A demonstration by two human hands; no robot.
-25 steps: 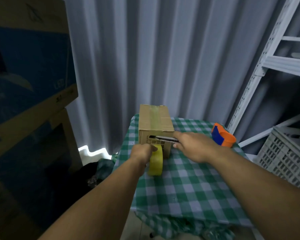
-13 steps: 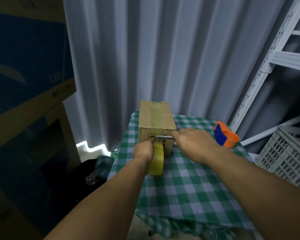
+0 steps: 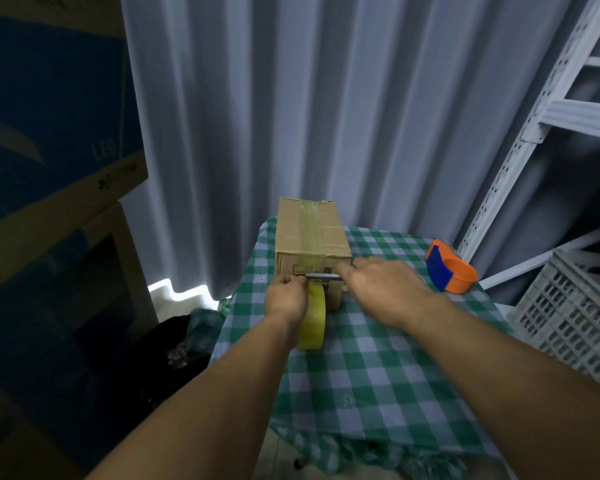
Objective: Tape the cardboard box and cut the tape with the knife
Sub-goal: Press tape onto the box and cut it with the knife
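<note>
The knife (image 3: 321,276) has slid leftward across the near face of the cardboard box (image 3: 310,244) on the checked surface (image 3: 378,358). The right hand (image 3: 381,289) grips its handle; the left hand (image 3: 286,299) clutches the yellow tape roll (image 3: 314,322), so the cut looks nearly done.

the only lettering that can be read is "led", in pale letters on the blue face of the large carton (image 3: 59,109) at the left. a few dark marks sit on the brown strip below it, too blurred to make out. the cardboard box (image 3: 310,233) on the worktop carries dark print on its near side (a framed mark and some small characters, partly hidden by the hands), not legible.
</note>
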